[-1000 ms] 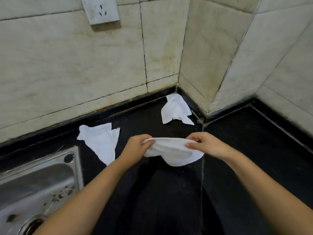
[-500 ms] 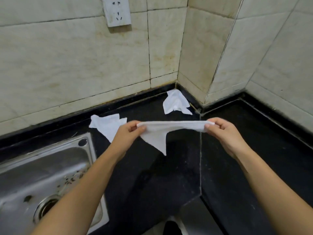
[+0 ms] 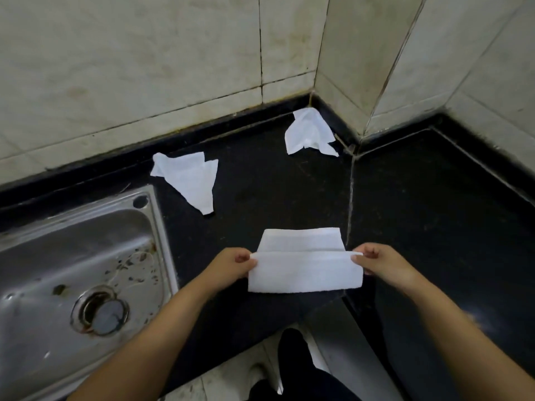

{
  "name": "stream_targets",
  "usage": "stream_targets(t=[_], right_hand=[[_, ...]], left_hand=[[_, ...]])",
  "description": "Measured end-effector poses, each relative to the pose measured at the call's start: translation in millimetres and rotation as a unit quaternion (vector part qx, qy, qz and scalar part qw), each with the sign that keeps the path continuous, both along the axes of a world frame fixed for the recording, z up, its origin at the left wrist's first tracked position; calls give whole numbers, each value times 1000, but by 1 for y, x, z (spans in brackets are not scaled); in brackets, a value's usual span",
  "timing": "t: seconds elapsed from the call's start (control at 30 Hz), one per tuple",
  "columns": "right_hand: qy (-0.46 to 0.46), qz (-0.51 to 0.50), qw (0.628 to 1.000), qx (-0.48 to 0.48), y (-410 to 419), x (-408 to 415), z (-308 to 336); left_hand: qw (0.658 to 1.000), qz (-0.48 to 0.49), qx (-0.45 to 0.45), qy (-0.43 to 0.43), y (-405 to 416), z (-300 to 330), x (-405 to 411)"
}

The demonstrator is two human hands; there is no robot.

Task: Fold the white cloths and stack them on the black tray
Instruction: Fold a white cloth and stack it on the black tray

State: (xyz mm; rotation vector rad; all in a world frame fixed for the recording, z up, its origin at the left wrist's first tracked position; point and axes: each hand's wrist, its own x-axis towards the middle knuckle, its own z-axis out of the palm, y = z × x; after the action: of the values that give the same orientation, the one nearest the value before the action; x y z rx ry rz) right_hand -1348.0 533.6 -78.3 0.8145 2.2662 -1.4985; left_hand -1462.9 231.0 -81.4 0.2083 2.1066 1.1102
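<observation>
Sink (image 3: 34,256): steel, at far left, set into the black table (image 3: 434,227); no part in the task.
Left cloth (image 3: 188,178): white, lying loose and unfolded on the table just past the sink's far corner; not yet handled, by its look.
Left hand (image 3: 228,266): its fingers (image 3: 241,259) pinch the left end of the held cloth along the crease.
Held cloth (image 3: 304,273): white, stretched flat between both hands near the table's front edge, folded over so a narrower layer shows behind the front one; whether it rests on the table or hangs just above, I cannot tell.
Corner cloth (image 3: 307,131): white, crumpled, well apart in the wall corner.
Right hand (image 3: 382,266): thumb and fingers pinch the right end of the same crease.
Black tray: none in view apart from the black table itself.
Step in hand: likely the first lengthwise fold of the first of three cloths.
Next move: probably bring the two ends together to halve it, keeping edges aligned, then find the tray to set it on.
</observation>
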Motion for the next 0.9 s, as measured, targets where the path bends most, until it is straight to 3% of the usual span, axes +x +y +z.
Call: stream_targets(t=[0.13, 0.23, 0.37, 0.53, 0.6, 0.7, 0.8, 0.9], right_hand=[[31, -17, 993, 113, -4, -36, -4], [38, 3, 986, 164, -7, -58, -11], [26, 103, 958, 265, -6, -68, -28], [9, 173, 931, 321, -3, -74, -28], [9, 167, 940, 298, -2, -77, -25], [13, 90, 983, 160, 4, -78, -16], [34, 9, 998, 51, 15, -74, -2], [50, -39, 998, 15, 26, -71, 11]], left_hand=[[986, 26, -93, 139, 24, -10, -23], [969, 27, -162, 184, 36, -18, -34], [932, -52, -259, 248, 42, -26, -39], [902, -227, -238, 281, 60, -29, -46], [905, -251, -226, 258, 66, -25, -52], [925, -269, -173, 206, 70, -18, -59], [973, -185, -76, 118, 64, -7, -59], [985, -131, -43, 102, 54, 2, -58]])
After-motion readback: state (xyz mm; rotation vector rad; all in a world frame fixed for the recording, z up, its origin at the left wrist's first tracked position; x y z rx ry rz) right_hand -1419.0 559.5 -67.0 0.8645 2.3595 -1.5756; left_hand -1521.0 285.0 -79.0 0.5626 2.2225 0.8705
